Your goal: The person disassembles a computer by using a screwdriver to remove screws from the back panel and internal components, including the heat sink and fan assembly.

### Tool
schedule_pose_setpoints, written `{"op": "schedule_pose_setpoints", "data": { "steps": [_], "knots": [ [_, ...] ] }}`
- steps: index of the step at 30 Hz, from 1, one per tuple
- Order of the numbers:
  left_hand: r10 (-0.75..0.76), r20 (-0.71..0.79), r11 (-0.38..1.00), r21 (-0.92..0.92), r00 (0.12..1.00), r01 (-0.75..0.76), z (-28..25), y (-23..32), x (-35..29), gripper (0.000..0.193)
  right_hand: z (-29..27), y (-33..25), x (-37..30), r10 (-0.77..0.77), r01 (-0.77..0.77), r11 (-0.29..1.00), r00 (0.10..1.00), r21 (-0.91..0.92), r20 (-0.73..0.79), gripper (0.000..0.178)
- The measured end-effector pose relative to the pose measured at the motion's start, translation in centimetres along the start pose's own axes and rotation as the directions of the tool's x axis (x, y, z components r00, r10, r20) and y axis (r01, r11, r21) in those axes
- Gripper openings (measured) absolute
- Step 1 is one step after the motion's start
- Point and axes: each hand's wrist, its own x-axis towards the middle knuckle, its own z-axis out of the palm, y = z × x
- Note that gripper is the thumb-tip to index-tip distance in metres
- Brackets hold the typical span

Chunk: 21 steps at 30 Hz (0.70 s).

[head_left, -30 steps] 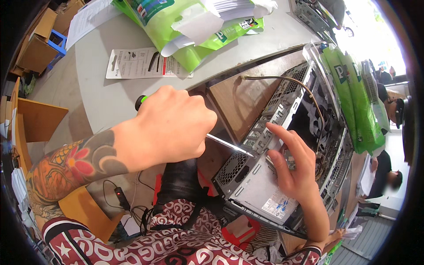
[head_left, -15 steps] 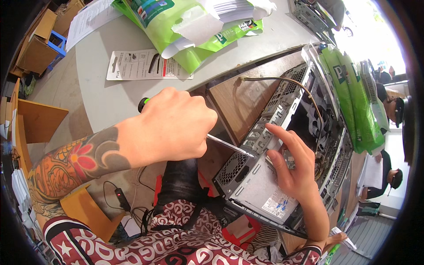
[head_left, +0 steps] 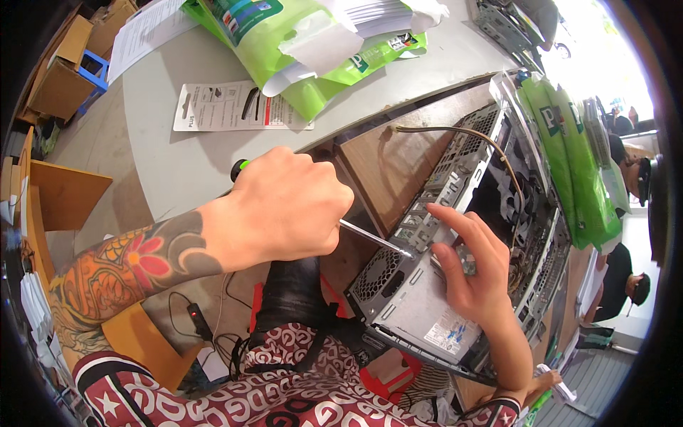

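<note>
My left hand is wrapped in a fist around a screwdriver. Its black and green handle end pokes out behind the fist, and the steel shaft slants down to the right. The tip meets the upper edge of a silver metal box with a label, the power supply, in an opened desktop computer case. Over the case is my right hand, thumb and index finger apart, nothing visible between them. Its other fingers lean toward the case interior, partly hidden. A thin cable arches over the case.
A grey table carries a green paper-ream wrapper and a flat card package. Green packs stand beyond the case. Cables and a power strip lie on the floor. Other people are at the far right.
My left fist has shifted very slightly right and downward with the screwdriver. The tip stays at the same edge of the power supply, and my right hand keeps its place.
</note>
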Motion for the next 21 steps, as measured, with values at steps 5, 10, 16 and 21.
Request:
{"op": "schedule_pose_setpoints", "data": {
  "steps": [5,10,16,21],
  "knots": [
    [-0.023,0.02,1.0,0.003,1.0,0.022,-0.5,0.6,-0.2,0.009,0.1,0.1,0.0,-0.026,0.026,1.0,1.0,-0.001,-0.008,0.042],
    [-0.034,0.043,0.997,0.065,0.998,0.031,-1.7,0.8,0.3,0.01,0.0,0.0,0.2,-0.014,0.014,1.0,1.0,-0.014,0.006,0.042],
    [-0.003,-0.026,0.999,0.047,1.0,0.005,-0.7,0.6,0.0,0.015,0.1,0.1,0.0,-0.022,0.022,1.0,1.0,-0.001,-0.011,0.042],
    [0.043,-0.001,0.993,0.106,0.999,-0.043,-0.7,0.6,0.3,0.032,0.1,-0.3,-0.4,0.019,-0.019,0.999,1.0,-0.029,0.008,0.042]
  ]
}}
